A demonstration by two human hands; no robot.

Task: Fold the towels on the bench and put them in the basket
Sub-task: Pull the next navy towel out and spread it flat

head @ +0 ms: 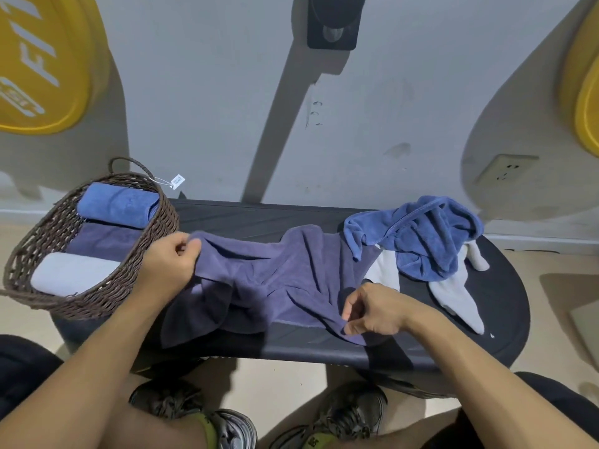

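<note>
Dark desk point(505, 319) carries three loose towels. Purple towel point(275, 273) lies spread and wrinkled across the middle, its near-left corner drooping over the front edge. Blue towel point(418, 234) sits crumpled at the far right, overlapping the purple one's right end and lying on top of a white towel point(453, 296). Wicker basket point(42, 280) stands on the desk's left end, holding three rolled or folded towels: blue, purple, white. Left hand point(171, 264) pinches the purple towel's far-left corner, fingers point(189, 246) clenched on the cloth. Right hand point(372, 311) pinches the near edge toward the right, fingers grasping a fold. Judged step: straightening the purple towel before the first fold. Risks: pulling leftward may drag the blue towel along, since it overlaps; the drooping corner could slide further off the edge; wrinkles left in would give an uneven fold.
</note>
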